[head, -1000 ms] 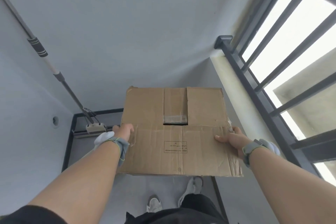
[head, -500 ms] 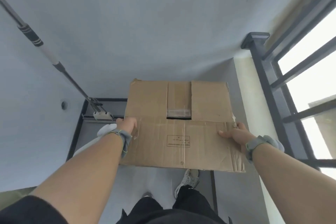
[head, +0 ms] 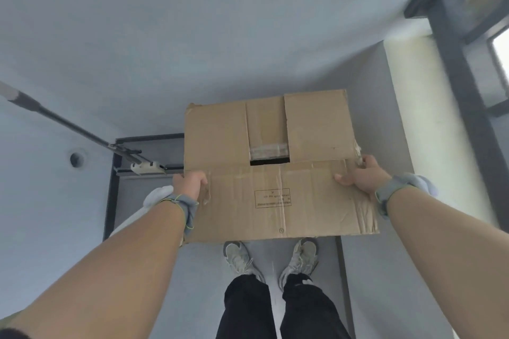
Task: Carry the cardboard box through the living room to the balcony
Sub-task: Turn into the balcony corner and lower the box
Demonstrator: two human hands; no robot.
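Cardboard box (head: pixel 272 162): plain brown corrugated card, rectangular, held out in front of the person above the floor, between both hands; top flaps closed, with a narrow middle strip, a band of clear tape across it and a dark rectangular gap at its near end.
Near flap: creased and wrinkled, worst at the right corner; a small printed rectangular label sits on it, text too small to read.
Left hand (head: pixel 190 183): grip closed on the box's left edge, fingers curled under and out of sight.
Right hand (head: pixel 363 177): grip closed on the box's right edge, thumb lying flat on the top flap.
Wrists: each wears a grey fabric band with a pale padded lump behind it.
Floor (head: pixel 385 270): smooth, matte grey.
Shoes (head: pixel 300 257): pale, worn trainers just below the box's near edge, under dark trousers.
Mop (head: pixel 82 132): thin dark metal pole slanting in from the left to a flat pale head beside the box's left side.
Door track (head: pixel 110 190): dark metal frame on the floor.
Railing post (head: pixel 462 69): dark, square, at the right beside a pale ledge.
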